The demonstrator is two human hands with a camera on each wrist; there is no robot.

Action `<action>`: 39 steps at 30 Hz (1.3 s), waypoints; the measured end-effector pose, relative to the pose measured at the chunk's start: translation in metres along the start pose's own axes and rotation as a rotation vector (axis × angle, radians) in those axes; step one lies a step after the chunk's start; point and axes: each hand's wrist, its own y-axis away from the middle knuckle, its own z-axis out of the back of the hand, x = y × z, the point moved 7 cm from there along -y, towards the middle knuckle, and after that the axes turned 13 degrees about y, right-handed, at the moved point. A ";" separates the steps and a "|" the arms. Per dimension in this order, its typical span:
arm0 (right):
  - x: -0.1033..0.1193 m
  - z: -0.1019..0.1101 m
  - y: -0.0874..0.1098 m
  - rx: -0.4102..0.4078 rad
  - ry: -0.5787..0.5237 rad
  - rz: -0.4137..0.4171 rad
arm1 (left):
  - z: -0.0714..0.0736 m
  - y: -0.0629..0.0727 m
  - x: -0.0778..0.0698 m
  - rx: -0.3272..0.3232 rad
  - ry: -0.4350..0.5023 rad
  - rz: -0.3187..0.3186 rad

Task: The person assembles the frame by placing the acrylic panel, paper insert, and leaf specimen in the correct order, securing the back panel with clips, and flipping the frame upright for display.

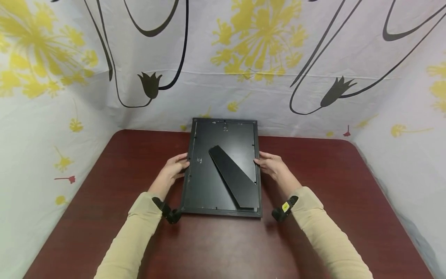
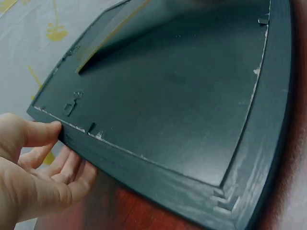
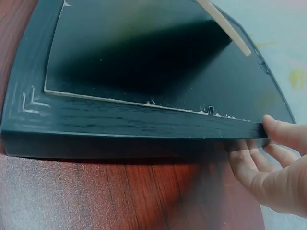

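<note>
A black picture frame (image 1: 205,182), its back facing up, is held between both hands over the table. Its easel stand (image 1: 233,176) slants across the backing board from upper left to lower right. My left hand (image 1: 170,170) grips the left edge, thumb on the back and fingers under the rim, as the left wrist view shows of the frame's side (image 2: 144,172). On the opposite edge my right hand (image 1: 273,166) pinches the rim the same way. In the right wrist view the frame's near corner (image 3: 29,129) sits low over the wood. The front is hidden.
The dark red wooden table (image 1: 313,174) extends around the frame. Behind it and at both sides hangs a white cloth (image 1: 195,97) with yellow and dark flower prints. A black wrist camera (image 1: 167,211) sits on the left wrist, another camera (image 1: 283,209) on the right.
</note>
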 end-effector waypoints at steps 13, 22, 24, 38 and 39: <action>0.027 0.012 0.023 0.078 -0.197 0.086 | -0.001 0.016 -0.022 0.143 -0.084 -0.140; 0.043 0.022 0.033 0.108 -0.386 0.187 | -0.008 0.030 -0.043 0.197 -0.106 -0.245; 0.045 0.024 0.034 0.100 -0.411 0.203 | -0.010 0.032 -0.045 0.196 -0.106 -0.262; 0.067 0.032 0.040 0.060 -0.489 0.386 | -0.019 0.041 -0.066 0.177 -0.088 -0.435; 0.068 0.033 0.040 0.058 -0.501 0.400 | -0.020 0.042 -0.067 0.173 -0.088 -0.446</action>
